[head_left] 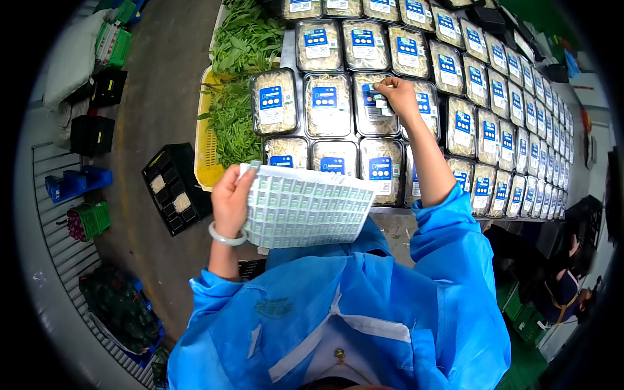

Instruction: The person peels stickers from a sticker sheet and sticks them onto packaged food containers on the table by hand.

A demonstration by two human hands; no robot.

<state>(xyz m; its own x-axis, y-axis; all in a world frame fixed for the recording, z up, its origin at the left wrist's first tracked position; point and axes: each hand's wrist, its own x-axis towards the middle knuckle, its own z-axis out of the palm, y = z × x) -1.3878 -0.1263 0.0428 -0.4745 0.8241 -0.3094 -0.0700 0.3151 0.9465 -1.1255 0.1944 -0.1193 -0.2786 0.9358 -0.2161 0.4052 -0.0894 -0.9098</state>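
Observation:
My left hand (230,200) grips the upper left corner of a sheet of small green-and-white stickers (305,209), held out in front of my chest. My right hand (400,97) reaches forward over the packs, its thumb and fingertips pinched on a small sticker (382,102). The sticker is right at the blue-and-white label of a clear-lidded pack (374,125) with pale strands inside that look like bean sprouts. Similar packs surround it, including one to its left (327,123) and another (426,104) partly hidden by my right wrist.
Rows of labelled packs (463,127) spread to the right across the table. Left of them stands a yellow crate (207,156) heaped with leafy greens (240,123). A black compartmented tray (168,201) is on the floor at left. A person (564,286) is at far right.

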